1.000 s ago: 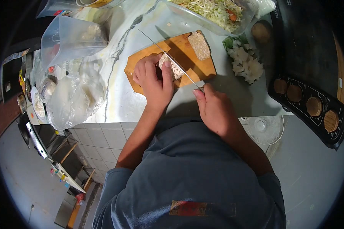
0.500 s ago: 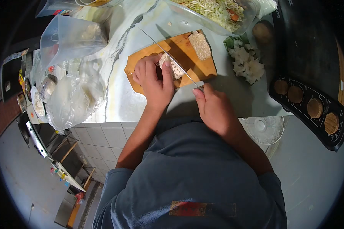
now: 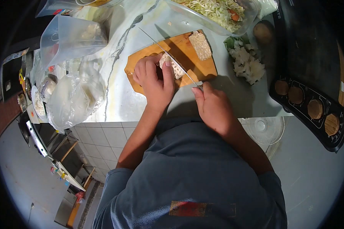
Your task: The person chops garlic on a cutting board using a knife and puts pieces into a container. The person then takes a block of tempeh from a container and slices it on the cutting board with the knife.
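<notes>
My left hand (image 3: 154, 79) grips a pale, speckled tempeh block (image 3: 177, 71) on the wooden cutting board (image 3: 141, 56), fingers curled over its left side. My right hand (image 3: 214, 104) is closed round the handle of a long thin knife (image 3: 153, 39). The blade runs diagonally over the block, its tip pointing to the upper left, right beside my left fingertips. Another tempeh piece (image 3: 200, 45) lies at the board's right end, touched by neither hand.
Right of the board are chopped white pieces (image 3: 247, 63) and a round brown item (image 3: 263, 32). A container of shredded vegetables (image 3: 218, 13) stands behind. On the left are a plastic pitcher (image 3: 72, 40) and clear bags (image 3: 74, 99). A black stove (image 3: 309, 103) borders the right.
Both hands and the knife have stayed almost in place. My right hand has shifted very slightly; the tempeh piece at the board's right end lies as before.
</notes>
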`<state>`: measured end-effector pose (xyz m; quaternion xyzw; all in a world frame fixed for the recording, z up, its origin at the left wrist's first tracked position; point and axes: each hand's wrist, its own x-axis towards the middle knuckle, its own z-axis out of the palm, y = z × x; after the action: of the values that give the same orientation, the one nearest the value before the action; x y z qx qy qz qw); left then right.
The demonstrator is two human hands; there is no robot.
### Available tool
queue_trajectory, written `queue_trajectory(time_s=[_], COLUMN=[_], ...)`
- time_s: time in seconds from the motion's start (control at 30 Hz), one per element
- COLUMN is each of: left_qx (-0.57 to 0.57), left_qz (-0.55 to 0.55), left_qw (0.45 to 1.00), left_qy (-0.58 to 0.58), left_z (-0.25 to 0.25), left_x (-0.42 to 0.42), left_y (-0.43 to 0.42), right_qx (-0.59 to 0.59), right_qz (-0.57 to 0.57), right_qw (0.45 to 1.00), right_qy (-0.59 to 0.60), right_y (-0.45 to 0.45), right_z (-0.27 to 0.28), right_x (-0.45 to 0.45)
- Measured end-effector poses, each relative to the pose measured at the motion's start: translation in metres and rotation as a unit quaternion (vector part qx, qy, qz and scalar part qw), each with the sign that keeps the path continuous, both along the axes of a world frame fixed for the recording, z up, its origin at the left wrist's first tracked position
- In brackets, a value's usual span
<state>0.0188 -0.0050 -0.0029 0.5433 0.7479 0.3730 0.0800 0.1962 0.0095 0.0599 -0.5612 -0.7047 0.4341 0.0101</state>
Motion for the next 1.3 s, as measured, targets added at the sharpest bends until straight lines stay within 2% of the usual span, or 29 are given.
queue_trajectory(time_s=[0.17, 0.73, 1.1, 1.17, 1.3], left_qx=[0.018, 0.017, 0.000, 0.039, 0.038], left_qz=[0.000, 0.020, 0.024, 0.015, 0.015], left_qw=[0.999, 0.999, 0.999, 0.996, 0.996], left_qy=[0.035, 0.045, 0.049, 0.082, 0.086], left_z=[0.0019, -0.0021, -0.0018, -0.0029, -0.0036], left_x=[0.0014, 0.0047, 0.0055, 0.0049, 0.0049], left_y=[0.0018, 0.0008, 0.0011, 0.0034, 0.0030], right_qx=[-0.016, -0.034, -0.036, -0.035, -0.029], right_qz=[-0.003, -0.005, -0.016, -0.019, -0.016], right_qw=[1.000, 0.999, 0.999, 0.999, 0.999], right_qy=[0.005, -0.010, 0.024, 0.029, 0.019], right_y=[0.0026, 0.0039, 0.0063, 0.0051, 0.0052], right_z=[0.0004, -0.0024, -0.0050, -0.0069, -0.0076], right_x=[-0.0006, -0.0028, -0.0052, -0.0051, -0.0066])
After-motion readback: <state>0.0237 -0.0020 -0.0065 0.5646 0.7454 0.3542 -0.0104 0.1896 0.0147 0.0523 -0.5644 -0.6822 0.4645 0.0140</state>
